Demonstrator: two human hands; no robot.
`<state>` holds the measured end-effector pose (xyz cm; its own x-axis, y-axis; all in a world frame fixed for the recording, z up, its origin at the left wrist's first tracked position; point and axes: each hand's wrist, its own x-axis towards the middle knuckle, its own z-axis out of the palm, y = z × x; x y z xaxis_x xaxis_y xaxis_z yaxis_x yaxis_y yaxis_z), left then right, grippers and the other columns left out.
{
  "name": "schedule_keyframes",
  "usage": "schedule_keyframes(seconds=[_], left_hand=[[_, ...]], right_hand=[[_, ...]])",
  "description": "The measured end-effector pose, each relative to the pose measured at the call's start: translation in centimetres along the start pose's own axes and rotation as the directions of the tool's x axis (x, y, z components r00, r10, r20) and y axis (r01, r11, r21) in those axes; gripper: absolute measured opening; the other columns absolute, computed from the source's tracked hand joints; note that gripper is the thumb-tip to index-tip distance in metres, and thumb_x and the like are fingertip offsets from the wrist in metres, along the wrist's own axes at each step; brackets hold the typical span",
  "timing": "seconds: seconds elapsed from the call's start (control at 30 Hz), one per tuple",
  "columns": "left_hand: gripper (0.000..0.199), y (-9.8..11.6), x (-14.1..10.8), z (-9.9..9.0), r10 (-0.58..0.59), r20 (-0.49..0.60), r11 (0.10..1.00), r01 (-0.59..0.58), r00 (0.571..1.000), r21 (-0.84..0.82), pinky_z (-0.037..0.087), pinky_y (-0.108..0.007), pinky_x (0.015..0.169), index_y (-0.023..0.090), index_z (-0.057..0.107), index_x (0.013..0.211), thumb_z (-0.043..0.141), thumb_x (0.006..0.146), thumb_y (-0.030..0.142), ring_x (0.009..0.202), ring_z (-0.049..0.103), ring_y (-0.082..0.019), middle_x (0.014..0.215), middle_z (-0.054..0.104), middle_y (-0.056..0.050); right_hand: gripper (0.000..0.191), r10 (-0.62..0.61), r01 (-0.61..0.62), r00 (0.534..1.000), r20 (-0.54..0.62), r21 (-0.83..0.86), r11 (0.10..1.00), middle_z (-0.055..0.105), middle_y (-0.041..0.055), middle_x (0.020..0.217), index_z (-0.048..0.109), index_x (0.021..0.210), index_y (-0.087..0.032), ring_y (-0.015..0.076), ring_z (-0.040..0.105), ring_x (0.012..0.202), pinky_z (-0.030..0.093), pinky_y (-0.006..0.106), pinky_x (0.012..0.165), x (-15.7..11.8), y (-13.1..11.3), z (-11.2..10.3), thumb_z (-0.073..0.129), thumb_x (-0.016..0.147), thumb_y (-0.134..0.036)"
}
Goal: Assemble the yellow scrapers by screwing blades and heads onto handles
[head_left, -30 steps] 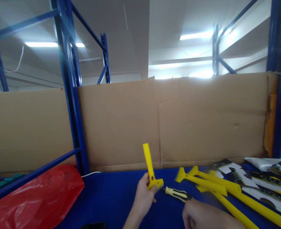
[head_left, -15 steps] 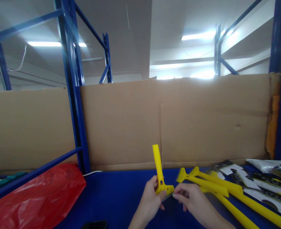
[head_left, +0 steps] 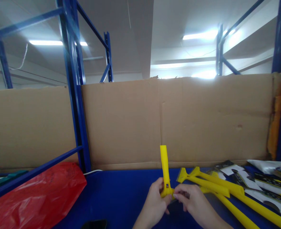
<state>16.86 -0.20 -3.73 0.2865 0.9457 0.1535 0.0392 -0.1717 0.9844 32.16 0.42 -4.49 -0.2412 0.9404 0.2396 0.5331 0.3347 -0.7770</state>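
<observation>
A yellow scraper (head_left: 164,162) stands with its handle up and its wide head down, over the blue table. Around the left side of the head is my left hand (head_left: 156,198), closed on it with the thumb across the front. My right hand (head_left: 189,198) pinches at the right end of the head. Whatever lies between those right fingertips is too small to make out. Several more yellow scrapers (head_left: 209,185) lie just right of my right hand, one showing a metal blade edge at its head.
Black-and-white printed packages (head_left: 247,181) lie at the right. A red plastic bag (head_left: 47,194) fills the left, beside a blue rack post (head_left: 79,133). A dark object (head_left: 94,224) sits at the front edge. Cardboard (head_left: 123,127) walls off the back of the blue table (head_left: 116,190).
The scraper has shifted a little right and turned more upright, with my left hand moving along. My right hand stays at about the same spot, now closer against the head.
</observation>
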Motion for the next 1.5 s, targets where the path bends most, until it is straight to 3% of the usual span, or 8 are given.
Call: schedule_keyframes(seconds=[0.43, 0.53, 0.67, 0.87, 1.1, 1.27, 1.4, 1.5], left_hand=[[0.029, -0.3, 0.1, -0.3, 0.030, -0.016, 0.999, -0.029, 0.999, 0.037, 0.042, -0.012, 0.037, 0.014, 0.054, 0.096, 0.061, 0.070, 0.022, 0.071, 0.055, -0.012, 0.087, 0.058, -0.004], [0.031, -0.3, 0.0, -0.6, 0.032, -0.025, 0.997, -0.030, 0.999, 0.071, 0.042, -0.012, 0.038, 0.013, 0.055, 0.101, 0.058, 0.070, 0.018, 0.075, 0.057, -0.014, 0.091, 0.059, -0.005], [0.036, 0.1, -0.2, -0.9, 0.022, -0.021, 0.995, -0.019, 1.000, 0.098, 0.042, -0.012, 0.040, 0.014, 0.057, 0.105, 0.056, 0.070, 0.017, 0.079, 0.058, -0.015, 0.095, 0.060, -0.005], [0.042, 0.0, -0.2, -1.1, 0.019, -0.019, 0.991, -0.016, 1.000, 0.131, 0.042, -0.013, 0.041, 0.014, 0.057, 0.111, 0.056, 0.069, 0.015, 0.077, 0.057, -0.014, 0.097, 0.061, -0.005], [0.045, 0.0, 0.1, -1.3, -0.015, 0.031, 1.000, 0.015, 0.999, -0.006, 0.043, -0.015, 0.039, 0.011, 0.057, 0.107, 0.062, 0.063, 0.019, 0.072, 0.057, -0.014, 0.088, 0.060, -0.005], [0.050, 0.2, 0.1, -0.8, -0.098, -0.010, 0.986, 0.096, 0.995, -0.134, 0.043, -0.017, 0.037, 0.010, 0.055, 0.106, 0.066, 0.059, 0.021, 0.064, 0.055, -0.013, 0.079, 0.060, -0.003], [0.049, 0.3, 0.0, -0.6, -0.136, -0.033, 0.975, 0.128, 0.990, -0.179, 0.043, -0.018, 0.037, 0.010, 0.055, 0.105, 0.065, 0.058, 0.021, 0.069, 0.059, -0.016, 0.084, 0.063, -0.006], [0.047, 0.4, 0.0, -0.6, -0.162, -0.049, 0.969, 0.150, 0.986, -0.195, 0.043, -0.018, 0.037, 0.012, 0.056, 0.105, 0.063, 0.059, 0.019, 0.070, 0.062, -0.017, 0.087, 0.066, -0.007]], right_hand=[[0.009, 0.044, -0.055, 0.989, -0.140, -0.070, 0.996, 0.058, -0.0027, 0.056, 0.056, 0.066, -0.022, 0.0135, 0.055, 0.048, 0.040, 0.023, 0.048, 0.0, -0.6, -0.3, 0.058, 0.075, -0.024], [0.012, 0.121, -0.132, 0.976, -0.182, -0.047, 0.990, 0.053, -0.0059, 0.051, 0.051, 0.067, -0.022, 0.0118, 0.053, 0.043, 0.039, 0.022, 0.044, 0.1, -0.7, -0.2, 0.062, 0.072, -0.025], [0.011, 0.255, -0.242, 0.956, -0.144, 0.102, 0.965, 0.046, -0.0098, 0.048, 0.048, 0.071, -0.022, 0.0074, 0.046, 0.032, 0.030, 0.018, 0.034, 0.2, -0.8, 0.3, 0.059, 0.074, -0.024], [0.011, 0.175, -0.162, 0.973, -0.150, 0.096, 0.982, 0.050, -0.0078, 0.050, 0.059, 0.077, -0.019, 0.0070, 0.047, 0.034, 0.034, 0.018, 0.035, 0.1, -0.4, 0.4, 0.063, 0.070, -0.027], [0.020, 0.282, -0.263, 0.959, -0.030, 0.277, 0.924, 0.049, -0.0079, 0.048, 0.066, 0.082, -0.015, 0.0066, 0.045, 0.029, 0.030, 0.016, 0.027, 0.4, -0.6, 0.7, 0.061, 0.069, -0.029], [0.015, 0.316, -0.299, 0.949, -0.020, 0.267, 0.916, 0.047, -0.0096, 0.044, 0.064, 0.079, -0.015, 0.0049, 0.042, 0.027, 0.028, 0.014, 0.026, 0.5, -0.9, 0.5, 0.062, 0.069, -0.026], [0.023, 0.288, -0.275, 0.957, -0.015, 0.254, 0.927, 0.051, -0.0071, 0.050, 0.064, 0.083, -0.014, 0.0063, 0.044, 0.029, 0.027, 0.016, 0.027, 0.5, -1.0, -0.2, 0.057, 0.074, -0.034], [0.031, 0.187, -0.164, 0.975, -0.120, 0.180, 0.970, 0.057, -0.0014, 0.057, 0.066, 0.082, -0.016, 0.0126, 0.054, 0.040, 0.039, 0.022, 0.035, 0.6, -0.7, -1.1, 0.048, 0.080, -0.042]])
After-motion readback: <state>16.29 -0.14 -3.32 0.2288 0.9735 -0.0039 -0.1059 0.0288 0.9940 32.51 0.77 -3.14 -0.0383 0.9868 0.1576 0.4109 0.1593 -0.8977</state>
